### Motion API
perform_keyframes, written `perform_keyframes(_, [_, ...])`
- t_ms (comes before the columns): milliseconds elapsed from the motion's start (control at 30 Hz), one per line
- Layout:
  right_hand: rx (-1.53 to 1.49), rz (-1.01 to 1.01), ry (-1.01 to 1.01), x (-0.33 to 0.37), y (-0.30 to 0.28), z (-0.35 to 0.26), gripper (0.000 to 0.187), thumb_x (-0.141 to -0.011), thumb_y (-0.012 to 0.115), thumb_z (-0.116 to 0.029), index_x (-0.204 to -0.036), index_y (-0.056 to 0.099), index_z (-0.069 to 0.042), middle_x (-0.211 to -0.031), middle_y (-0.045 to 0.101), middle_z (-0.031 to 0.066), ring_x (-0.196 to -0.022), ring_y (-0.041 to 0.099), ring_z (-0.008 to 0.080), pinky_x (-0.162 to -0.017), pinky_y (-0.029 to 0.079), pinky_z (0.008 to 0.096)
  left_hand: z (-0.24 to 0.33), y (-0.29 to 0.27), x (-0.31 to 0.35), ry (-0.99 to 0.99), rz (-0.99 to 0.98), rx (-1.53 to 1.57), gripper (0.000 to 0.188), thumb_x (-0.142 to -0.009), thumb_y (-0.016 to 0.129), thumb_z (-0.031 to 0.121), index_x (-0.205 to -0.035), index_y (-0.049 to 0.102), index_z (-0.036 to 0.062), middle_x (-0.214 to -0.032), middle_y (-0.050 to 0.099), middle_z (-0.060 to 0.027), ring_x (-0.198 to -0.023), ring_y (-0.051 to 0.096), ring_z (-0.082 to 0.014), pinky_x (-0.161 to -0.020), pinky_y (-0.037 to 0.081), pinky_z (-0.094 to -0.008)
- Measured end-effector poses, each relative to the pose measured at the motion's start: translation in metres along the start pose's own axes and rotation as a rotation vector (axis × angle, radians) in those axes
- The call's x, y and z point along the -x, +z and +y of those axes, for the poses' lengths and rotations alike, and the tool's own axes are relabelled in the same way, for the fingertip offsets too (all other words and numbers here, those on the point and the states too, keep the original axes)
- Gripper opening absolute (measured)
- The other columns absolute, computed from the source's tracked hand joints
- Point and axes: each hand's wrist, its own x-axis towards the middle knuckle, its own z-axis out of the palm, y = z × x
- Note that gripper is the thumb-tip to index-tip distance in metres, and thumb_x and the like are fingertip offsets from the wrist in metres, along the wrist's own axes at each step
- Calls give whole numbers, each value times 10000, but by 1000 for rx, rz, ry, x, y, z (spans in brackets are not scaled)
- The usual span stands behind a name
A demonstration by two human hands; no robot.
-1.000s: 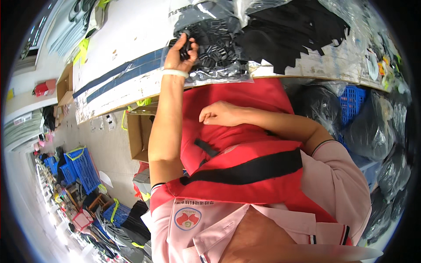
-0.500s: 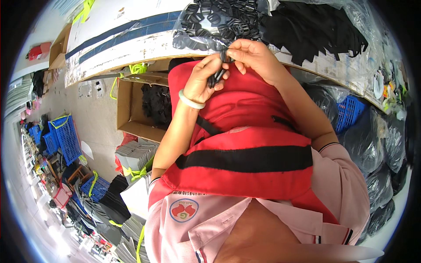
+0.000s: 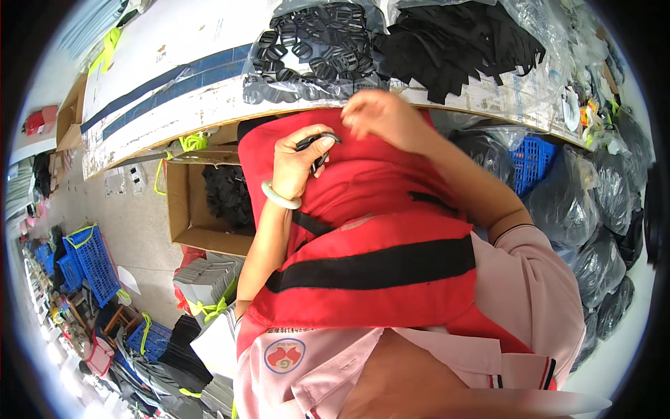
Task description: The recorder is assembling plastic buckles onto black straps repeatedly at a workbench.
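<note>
My left hand (image 3: 300, 160), with a pale bangle at the wrist, is closed in front of the red apron. Its thumb presses on a small bundle of black buckle pieces (image 3: 306, 143), whose ends poke out above and below the fingers; the exact number is hidden. Just right of it, my right hand (image 3: 384, 120) is raised near the table edge, slightly blurred, its fingers loosely apart with nothing visible in them. Beyond the hands, a heap of loose black plastic buckles (image 3: 324, 42) lies on clear plastic. To its right is a pile of black webbing strips (image 3: 457, 49).
The white worktable (image 3: 167, 42) crosses the top. Under it at left stands a cardboard box (image 3: 183, 209) with black pieces inside. Grey stacked sheets (image 3: 202, 279) sit left of my body. A blue basket (image 3: 532, 166) and black plastic bags (image 3: 569, 199) crowd the right side.
My hands have come apart and lowered from the table edge toward the apron. The right has let go of the black pieces, which stay in the left. The view has shifted slightly.
</note>
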Motion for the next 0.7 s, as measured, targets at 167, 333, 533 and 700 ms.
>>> perform_keyframes(167, [1445, 555, -702, -34, -86, -47, 183, -784, 650, -79, -965, 665, -96, -973, 600, 51, -980, 546, 278, -822, 463, 367, -20, -8, -3, -239, -170, 712, 191, -969, 529, 218, -965, 553, 28, -855, 558, -70, -723, 544, -180, -445, 426, -204])
perform_keyframes(333, [1521, 564, -791, -50, -112, -52, 95, -721, 692, -115, -789, 671, -52, -985, 574, 64, -1011, 511, 251, -845, 413, 371, -27, -4, 2, -284, -185, 708, 177, -956, 559, 212, -959, 566, 35, -856, 559, -68, -734, 542, -177, -438, 437, -207])
perform_keyframes(533, [1246, 650, -785, -41, -80, -88, 124, -760, 689, -154, -805, 687, -38, -873, 619, 105, -886, 569, 289, -800, 444, 374, -7, 2, 11, -195, 91, 412, 204, -868, 693, 176, -919, 636, -12, -721, 623, -58, -503, 548, -102, -363, 374, -199])
perform_keyframes(700, [489, 99, -324, -17, 3, -50, 200, -919, 617, -208, -955, 646, -13, -792, 626, 11, -737, 544, 66, -672, 445, 237, 12, 10, 9, -19, 248, 174, 177, -855, 703, 138, -924, 685, -24, -681, 632, -43, -465, 518, -70, -361, 348, -199])
